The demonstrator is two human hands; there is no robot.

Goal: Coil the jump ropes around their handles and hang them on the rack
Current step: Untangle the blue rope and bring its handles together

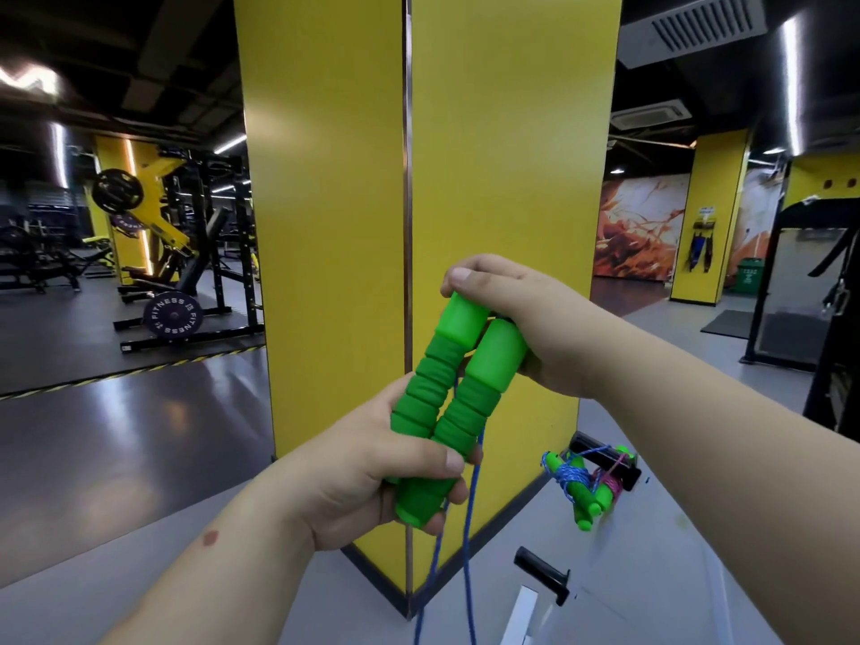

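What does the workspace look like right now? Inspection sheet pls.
Surface: grey wall panel beside a yellow pillar, carrying black pegs.
Job's things: two green handles held side by side; blue rope hanging loose, not yet coiled. Coiled ropes already hang on the upper peg.
Clutter: lower peg bare.
Hands: left hand grips the handles' lower ends; right hand holds their tops.
Cables: nothing seen besides the rope.
Surroundings: gym floor, weight rack at left.
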